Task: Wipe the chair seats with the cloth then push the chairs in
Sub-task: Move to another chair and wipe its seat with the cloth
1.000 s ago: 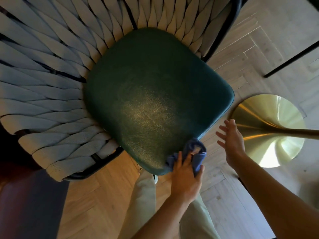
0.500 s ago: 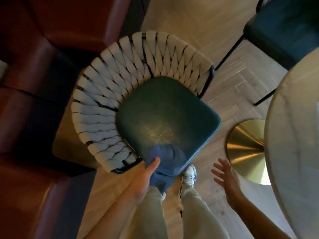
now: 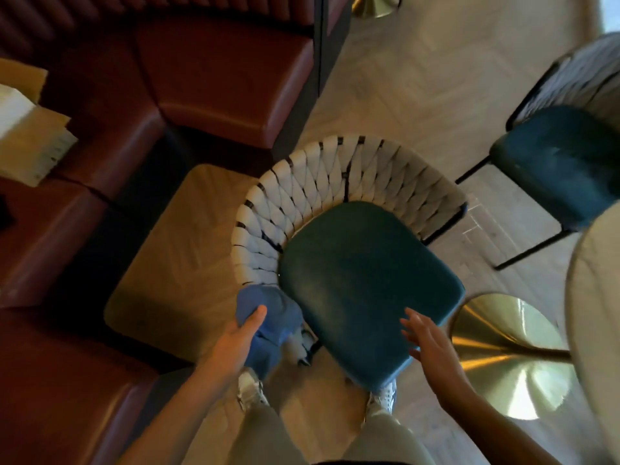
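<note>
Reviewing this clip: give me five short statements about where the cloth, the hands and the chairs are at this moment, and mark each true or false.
1. The left hand grips the blue cloth. True.
2. The cloth lies in the middle of the green seat. False: it is off the seat's left corner, beside the woven backrest.
3. The right hand is spread open over the seat's near edge. True.
4. The right hand holds a second cloth. False: it holds nothing.
5. A second chair with a dark seat stands to the upper right. True.
</note>
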### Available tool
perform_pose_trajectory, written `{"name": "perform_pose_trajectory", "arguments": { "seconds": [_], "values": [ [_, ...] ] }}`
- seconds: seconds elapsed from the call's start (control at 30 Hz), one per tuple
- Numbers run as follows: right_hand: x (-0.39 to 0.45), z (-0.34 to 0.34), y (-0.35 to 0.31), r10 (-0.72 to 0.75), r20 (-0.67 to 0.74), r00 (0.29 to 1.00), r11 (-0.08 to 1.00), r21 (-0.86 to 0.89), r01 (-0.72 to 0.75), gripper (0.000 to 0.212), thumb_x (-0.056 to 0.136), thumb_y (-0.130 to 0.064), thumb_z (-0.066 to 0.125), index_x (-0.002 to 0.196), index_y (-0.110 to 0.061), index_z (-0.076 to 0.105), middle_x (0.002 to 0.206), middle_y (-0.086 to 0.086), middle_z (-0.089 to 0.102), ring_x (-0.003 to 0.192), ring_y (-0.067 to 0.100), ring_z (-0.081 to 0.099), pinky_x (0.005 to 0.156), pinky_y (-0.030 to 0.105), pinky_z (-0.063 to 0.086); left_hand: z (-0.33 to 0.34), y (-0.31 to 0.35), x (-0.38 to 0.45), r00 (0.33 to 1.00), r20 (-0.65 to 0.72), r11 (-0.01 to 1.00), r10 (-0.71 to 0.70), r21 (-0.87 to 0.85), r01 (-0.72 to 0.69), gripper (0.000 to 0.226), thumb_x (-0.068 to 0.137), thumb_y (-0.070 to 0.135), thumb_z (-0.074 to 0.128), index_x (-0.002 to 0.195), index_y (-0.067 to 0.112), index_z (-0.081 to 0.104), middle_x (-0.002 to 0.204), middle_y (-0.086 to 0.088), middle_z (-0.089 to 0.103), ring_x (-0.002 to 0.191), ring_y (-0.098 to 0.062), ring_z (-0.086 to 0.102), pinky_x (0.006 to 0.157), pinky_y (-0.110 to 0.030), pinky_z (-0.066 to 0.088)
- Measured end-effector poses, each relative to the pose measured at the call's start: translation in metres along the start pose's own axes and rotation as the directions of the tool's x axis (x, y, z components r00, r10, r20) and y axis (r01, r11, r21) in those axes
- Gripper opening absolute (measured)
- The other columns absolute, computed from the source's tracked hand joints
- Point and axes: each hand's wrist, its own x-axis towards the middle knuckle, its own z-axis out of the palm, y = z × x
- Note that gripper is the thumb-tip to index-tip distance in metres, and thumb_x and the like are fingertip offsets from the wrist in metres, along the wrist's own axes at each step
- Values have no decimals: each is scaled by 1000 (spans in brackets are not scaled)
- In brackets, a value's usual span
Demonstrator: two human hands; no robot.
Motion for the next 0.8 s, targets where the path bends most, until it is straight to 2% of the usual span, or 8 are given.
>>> {"name": "perform_pose_trajectory", "arguments": {
  "seconds": [0.07, 0.17, 0.3, 0.4, 0.5, 0.63, 0.73, 0.8],
  "values": [
    [-4, 34, -3, -50, -42, 998, 992, -118, 45, 34, 102, -34, 40, 131, -23, 54, 129, 4, 59, 122, 22, 53, 109, 44, 39, -51, 7, 15, 999, 44, 1000, 0, 20, -1, 63, 87, 51, 59, 133, 8, 53, 131, -12, 59, 122, -28, 54, 110, -47, 37],
    [-11, 88, -12, -44, -123, 991, 989, -148, 26, 28, 101, -39, 43, 125, -32, 55, 129, 2, 60, 124, 24, 53, 109, 51, 38, -114, 15, 32, 997, 79, 1000, -17, 26, 15, 51, 92, 40, 54, 129, 5, 54, 126, -9, 60, 121, -25, 53, 111, -41, 36],
    [-18, 172, -38, -28, -99, 995, 987, -159, 12, 21, 99, -44, 43, 117, -41, 55, 129, -2, 60, 122, 20, 54, 108, 51, 40, -177, 40, 50, 999, 35, 997, -28, -65, 30, 73, 83, 55, 64, 134, 4, 51, 130, -16, 59, 123, -30, 54, 111, -47, 36],
    [-15, 230, -67, -57, -21, 998, 984, -173, 53, 32, 100, -43, 42, 128, -32, 54, 128, -5, 59, 119, 14, 55, 106, 45, 43, -208, 62, 64, 1000, 1, 988, -19, -151, 19, 92, 69, 66, 70, 137, 7, 48, 131, -15, 58, 123, -29, 55, 111, -49, 37],
    [0, 275, -105, -93, 30, 995, 978, -186, 97, 32, 101, -40, 42, 129, -30, 53, 118, -12, 60, 111, 7, 57, 100, 37, 47, -231, 84, 83, 1000, -20, 988, -16, -153, 12, 89, 75, 65, 64, 139, 6, 46, 134, -15, 57, 123, -28, 54, 111, -47, 37],
    [25, 323, -152, -106, 41, 993, 986, -124, 111, 24, 100, -40, 43, 121, -34, 54, 106, -18, 60, 99, 0, 57, 81, 23, 47, -256, 116, 116, 999, 5, 996, -39, -84, 40, 92, 70, 68, 61, 138, 7, 48, 133, -10, 59, 123, -22, 55, 112, -43, 36],
    [54, 355, -180, -109, 23, 994, 992, -57, 110, 27, 99, -44, 44, 122, -36, 57, 112, -12, 64, 103, 7, 61, 90, 33, 51, -267, 152, 150, 999, 33, 999, -41, -24, 41, 55, 93, 49, 52, 131, 9, 52, 128, -5, 60, 120, -17, 55, 110, -37, 38],
    [79, 375, -198, -99, 5, 995, 995, 1, 99, 32, 99, -44, 44, 127, -34, 55, 115, -10, 64, 106, 7, 60, 95, 37, 50, -275, 173, 180, 999, 33, 1000, -30, 4, 30, 47, 95, 42, 51, 129, 10, 53, 127, -4, 60, 120, -17, 55, 110, -38, 38]
  ]
}}
